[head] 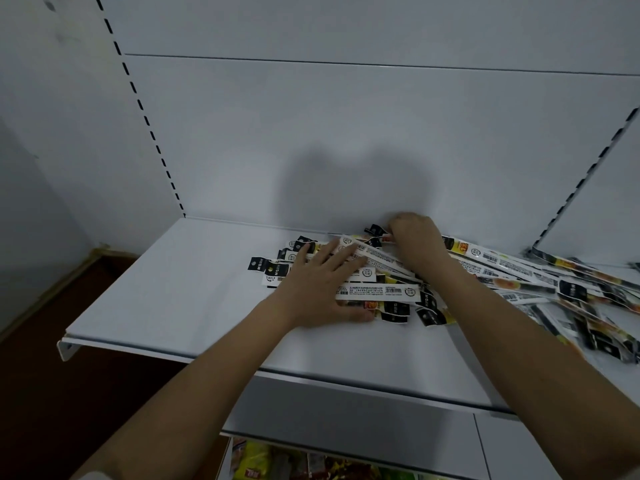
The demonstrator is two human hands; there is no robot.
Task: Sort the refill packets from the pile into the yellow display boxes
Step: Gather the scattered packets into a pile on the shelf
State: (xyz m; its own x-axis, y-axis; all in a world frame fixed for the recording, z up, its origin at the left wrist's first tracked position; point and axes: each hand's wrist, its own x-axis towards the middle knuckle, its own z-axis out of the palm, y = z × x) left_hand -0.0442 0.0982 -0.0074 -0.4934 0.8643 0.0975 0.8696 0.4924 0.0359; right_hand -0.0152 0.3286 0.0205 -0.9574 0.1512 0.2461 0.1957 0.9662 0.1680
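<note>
Refill packets [377, 292] lie under the flat, spread left hand [322, 282]; the right hand [417, 242] pinches one.

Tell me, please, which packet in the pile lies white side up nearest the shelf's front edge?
The long white packet with the barcode, lying crosswise just right of the left hand; other white-faced packets lie further back.

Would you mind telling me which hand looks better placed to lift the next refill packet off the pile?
Probably the right hand: its fingers are curled at the far ends of the refill packets, seemingly pinching one. The left hand lies flat with straight fingers, pressing the pile down on the shelf.
</note>
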